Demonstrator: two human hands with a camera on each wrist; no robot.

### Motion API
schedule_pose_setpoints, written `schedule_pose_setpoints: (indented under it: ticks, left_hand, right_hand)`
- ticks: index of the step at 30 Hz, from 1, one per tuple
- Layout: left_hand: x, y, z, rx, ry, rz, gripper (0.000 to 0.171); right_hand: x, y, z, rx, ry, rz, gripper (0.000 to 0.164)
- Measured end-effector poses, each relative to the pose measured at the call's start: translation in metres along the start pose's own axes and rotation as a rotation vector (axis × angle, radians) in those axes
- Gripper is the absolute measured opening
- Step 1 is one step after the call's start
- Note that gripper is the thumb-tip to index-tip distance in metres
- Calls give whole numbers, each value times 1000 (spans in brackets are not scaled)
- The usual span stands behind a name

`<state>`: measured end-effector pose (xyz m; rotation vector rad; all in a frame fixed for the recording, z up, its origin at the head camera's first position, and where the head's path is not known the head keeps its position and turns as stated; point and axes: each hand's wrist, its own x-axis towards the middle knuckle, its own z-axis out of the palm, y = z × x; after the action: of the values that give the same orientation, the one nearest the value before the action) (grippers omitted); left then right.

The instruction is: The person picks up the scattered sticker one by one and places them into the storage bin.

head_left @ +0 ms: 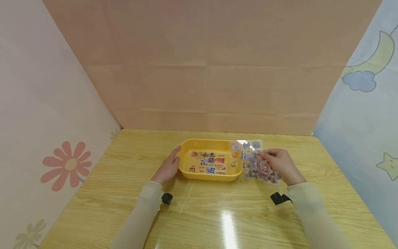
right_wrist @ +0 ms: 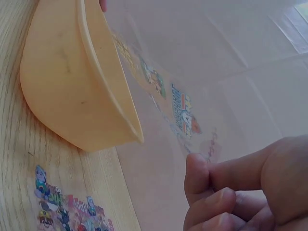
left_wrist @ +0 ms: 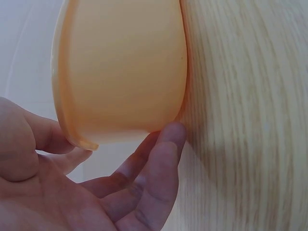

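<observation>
A yellow plastic basin [head_left: 199, 177] stands on the table. At its left end my left hand [head_left: 168, 169] holds it, with some fingers at the rim and others low on the outer wall [left_wrist: 125, 72]. With thumb and forefinger, my right hand [head_left: 281, 167] pinches the edge of a clear sticker sheet [right_wrist: 185, 113], whose far part reaches over the basin's right end. Another clear sheet with crowded colourful cartoon pictures [right_wrist: 72, 211] lies on the table below the right hand. Cartoon stickers [head_left: 211, 160] show inside the basin; whether they are stuck on or lie loose I cannot tell.
The wood-grain table [head_left: 130, 193] meets a tan backdrop [head_left: 205, 86] behind the basin. Patterned panels stand at the left [head_left: 37, 103] and right [head_left: 367, 117]. Black straps [head_left: 167, 198] hang at both wrists.
</observation>
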<state>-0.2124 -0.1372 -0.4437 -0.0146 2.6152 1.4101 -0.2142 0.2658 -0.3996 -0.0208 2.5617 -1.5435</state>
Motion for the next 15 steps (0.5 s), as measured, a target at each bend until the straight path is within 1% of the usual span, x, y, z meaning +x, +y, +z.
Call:
schedule_pose_setpoints:
  ticks: [4, 15]
  left_hand:
    - [0, 0, 1, -6, 1, 6, 52]
    - [-1, 0, 2, -22, 6, 11, 52]
  right_hand:
    - [1, -3, 5, 13, -11, -3, 41]
    - [3, -10, 18, 4, -36, 21, 39]
